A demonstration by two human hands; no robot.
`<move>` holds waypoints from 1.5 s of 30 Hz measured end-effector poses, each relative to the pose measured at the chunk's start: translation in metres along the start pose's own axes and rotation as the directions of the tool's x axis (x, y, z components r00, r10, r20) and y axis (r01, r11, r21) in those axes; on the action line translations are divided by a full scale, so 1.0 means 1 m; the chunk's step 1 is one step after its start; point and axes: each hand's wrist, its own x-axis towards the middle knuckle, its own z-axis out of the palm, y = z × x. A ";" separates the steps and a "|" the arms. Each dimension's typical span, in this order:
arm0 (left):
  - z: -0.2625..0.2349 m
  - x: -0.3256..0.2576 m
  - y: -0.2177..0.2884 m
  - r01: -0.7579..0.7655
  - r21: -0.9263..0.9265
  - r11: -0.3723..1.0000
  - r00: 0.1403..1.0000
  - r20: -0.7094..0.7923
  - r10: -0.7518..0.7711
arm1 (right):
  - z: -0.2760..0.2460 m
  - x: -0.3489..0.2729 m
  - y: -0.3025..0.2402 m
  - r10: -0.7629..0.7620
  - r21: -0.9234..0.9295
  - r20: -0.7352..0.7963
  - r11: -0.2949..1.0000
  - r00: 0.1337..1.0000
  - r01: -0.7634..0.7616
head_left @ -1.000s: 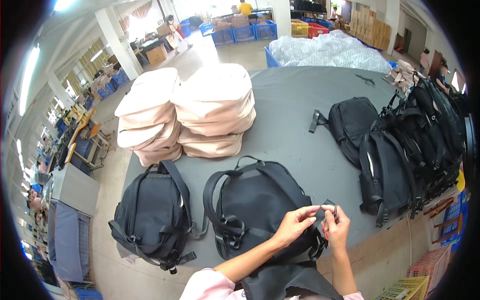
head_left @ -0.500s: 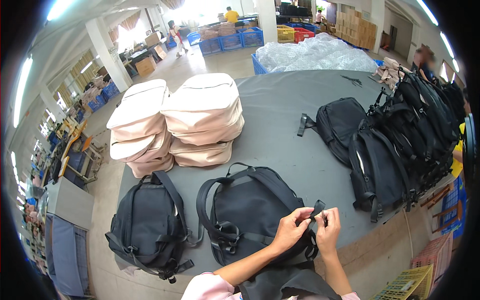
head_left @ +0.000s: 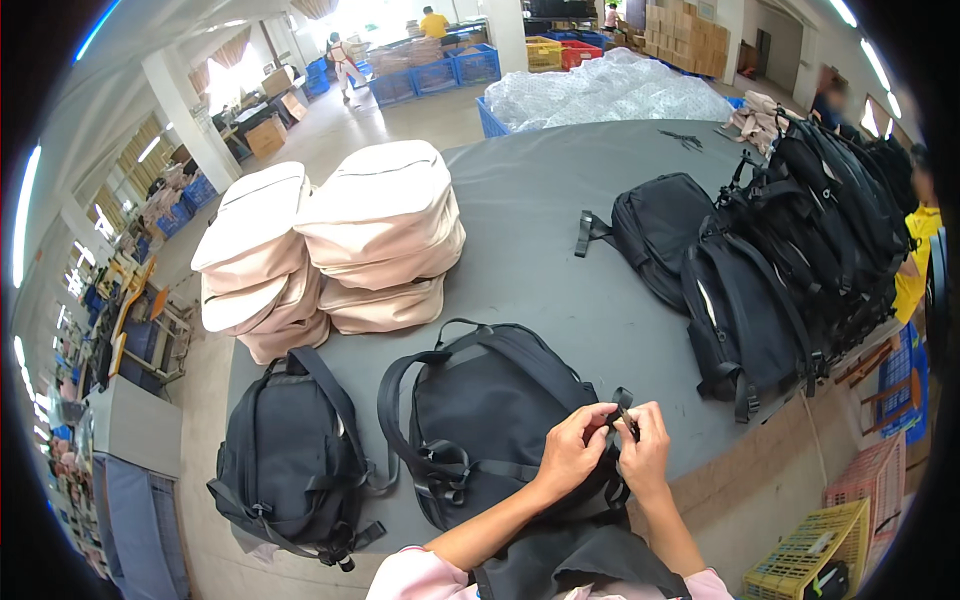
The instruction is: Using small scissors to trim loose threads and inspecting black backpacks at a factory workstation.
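A black backpack [head_left: 500, 400] lies at the table's near edge in front of me, its shoulder straps facing up. At its right side my left hand [head_left: 577, 447] is closed, pinching a narrow black strap [head_left: 622, 397] of the backpack between thumb and fingers. Close against it, my right hand [head_left: 645, 445] is closed around a small dark thing [head_left: 628, 424] held at the strap; its kind is too small to make out. The fingertips of both hands nearly meet. Just left lies another black backpack [head_left: 290, 455], touched by neither hand.
Pale pink backpacks [head_left: 380, 215] are stacked at the table's left. Several black backpacks [head_left: 745, 310] crowd its right side. Beyond the grey tabletop [head_left: 540, 220] lies a heap of clear plastic wrap [head_left: 610, 90]. A yellow crate [head_left: 805, 550] stands on the floor at right. People are farther off.
The view has shifted slightly, so the table and bags sit a little differently. Both hands stay at the strap, with the small dark thing now tilted closer to the left fingertips.
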 end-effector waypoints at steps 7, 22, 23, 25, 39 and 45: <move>0.000 0.001 -0.007 -0.097 0.160 0.982 0.995 0.034 0.093 | 0.005 -0.001 0.015 0.126 0.250 0.091 0.957 0.988 -0.145; 0.007 -0.012 -0.019 0.163 -0.170 0.972 0.985 0.079 -0.151 | 0.003 -0.017 0.018 0.069 0.150 0.018 0.986 0.997 -0.071; 0.008 -0.008 -0.020 0.128 -0.155 0.980 0.991 0.062 -0.120 | 0.002 -0.017 0.021 0.251 0.362 0.113 0.891 0.961 -0.275; 0.005 -0.002 -0.026 0.148 -0.203 0.968 0.988 0.072 -0.136 | -0.001 -0.018 0.024 0.346 0.480 0.157 0.791 0.925 -0.378; 0.001 0.004 -0.013 0.298 -0.414 0.860 0.954 0.112 -0.277 | -0.027 -0.019 0.011 -0.086 -0.171 0.080 0.980 0.993 0.098; -0.002 0.000 -0.013 0.358 -0.443 0.822 0.932 0.118 -0.342 | -0.024 -0.022 0.019 -0.187 -0.236 0.050 0.952 0.981 0.193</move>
